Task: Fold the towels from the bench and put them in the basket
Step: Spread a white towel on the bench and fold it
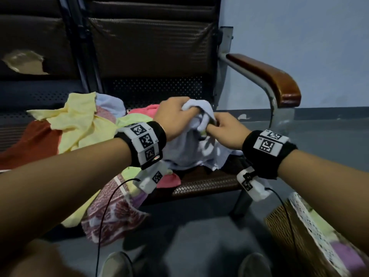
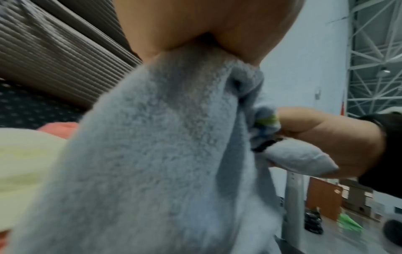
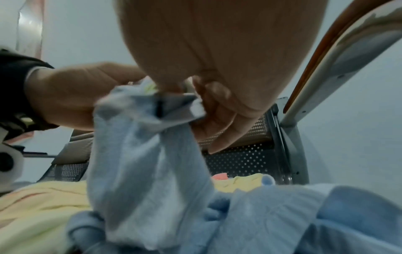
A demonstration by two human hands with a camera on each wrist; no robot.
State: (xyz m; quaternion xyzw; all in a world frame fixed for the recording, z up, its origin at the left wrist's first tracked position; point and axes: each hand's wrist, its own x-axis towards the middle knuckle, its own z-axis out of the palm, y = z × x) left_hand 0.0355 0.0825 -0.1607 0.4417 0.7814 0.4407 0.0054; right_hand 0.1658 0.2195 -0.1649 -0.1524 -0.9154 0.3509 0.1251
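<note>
**Both hands bunched on one blue towel, grips nearly touching**

Head view. Forearms fill the near field, both reaching away toward the bench (image 1: 209,182). Left hand (image 1: 175,116) is fisted round a gathered top of the pale blue towel (image 1: 191,150); right hand (image 1: 225,130) pinches the same towel just right of it, knuckles almost meeting. Towel hangs below the two grips, its lower part resting on the right part of the seat. Heap of unfolded towels (image 1: 79,120), yellow, pink and patterned, lies left of the hands. Basket (image 1: 299,232) stands on the floor, near right, below the right forearm; some cloth shows inside it.

Left wrist view. Blue pile fills the frame, running down from the left palm. Right hand (image 2: 326,137) enters from the right, thumb and fingers closed on a corner with a green mark.

Right wrist view. Thumb and fingers (image 3: 217,111) nip a hemmed edge; left hand (image 3: 82,96) holds cloth close beside it.

Judgement: towel's long axis cannot be told while it is bunched. Spreading likely needs the hands drawn apart, left and right, along the top edge. Right hand is nearer the basket.
</note>
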